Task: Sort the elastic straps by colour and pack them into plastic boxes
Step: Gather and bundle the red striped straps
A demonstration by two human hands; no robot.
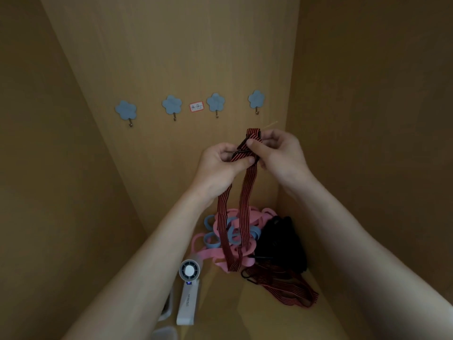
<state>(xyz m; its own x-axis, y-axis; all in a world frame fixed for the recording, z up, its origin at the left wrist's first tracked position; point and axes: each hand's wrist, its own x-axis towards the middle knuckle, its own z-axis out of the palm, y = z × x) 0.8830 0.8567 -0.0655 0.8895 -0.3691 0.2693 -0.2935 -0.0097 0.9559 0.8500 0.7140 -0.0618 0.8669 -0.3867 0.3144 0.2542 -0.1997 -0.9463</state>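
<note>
Two hands, the left hand point(221, 163) and the right hand point(282, 153), held a red-and-black striped strap point(246, 192) up, fingers clamped on its top near what seemed a dark buckle. Its loop hung to a heap of pink straps point(220, 253) and blue straps point(210, 241) on the shelf point(220, 303).

Place: domestic storage space, apparently the inside of a wooden wardrobe or cabinet in a home.
Enclosure: plain light-wood panels point(171, 57) form a back wall at 12 o'clock and side walls at 9 and 3 o'clock, meeting in corners.
Fittings: four blue flower-shaped adhesive hooks point(171, 105) in a row on the back wall at 11–12 o'clock; small red-bordered label point(196, 107) between the second and third, handwriting illegible.
Household items: white handheld fan point(188, 293) on the floor at 6 o'clock.
Light: dim, warm.
</note>
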